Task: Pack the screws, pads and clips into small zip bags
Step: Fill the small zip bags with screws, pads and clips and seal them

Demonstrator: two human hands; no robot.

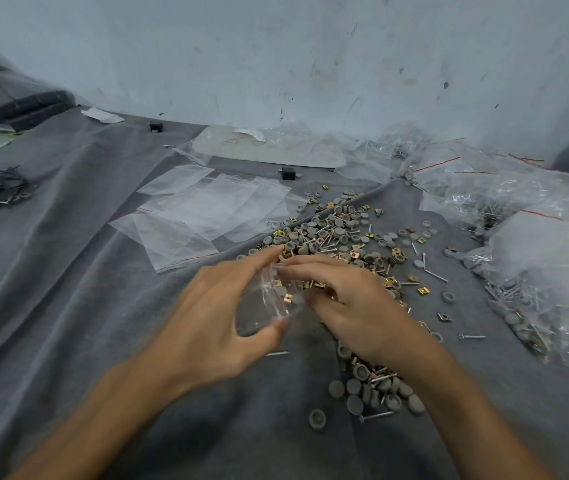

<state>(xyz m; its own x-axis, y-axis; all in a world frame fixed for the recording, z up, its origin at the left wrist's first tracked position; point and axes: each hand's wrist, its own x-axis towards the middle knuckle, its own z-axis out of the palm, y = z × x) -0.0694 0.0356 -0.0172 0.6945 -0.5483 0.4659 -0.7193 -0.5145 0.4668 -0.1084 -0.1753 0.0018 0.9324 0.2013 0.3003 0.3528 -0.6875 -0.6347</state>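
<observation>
Both bare forearms reached forward, converging. The left hand [213, 313] held a small zip bag [265, 306] between thumb and fingers; the right hand [356, 303], just beside it, curled blurred fingers at the bag's mouth.

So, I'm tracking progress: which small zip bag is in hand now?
The bag between the left hand and right hand, clips and pads showing through it; the spare bags lie flat and empty beyond them.
</observation>
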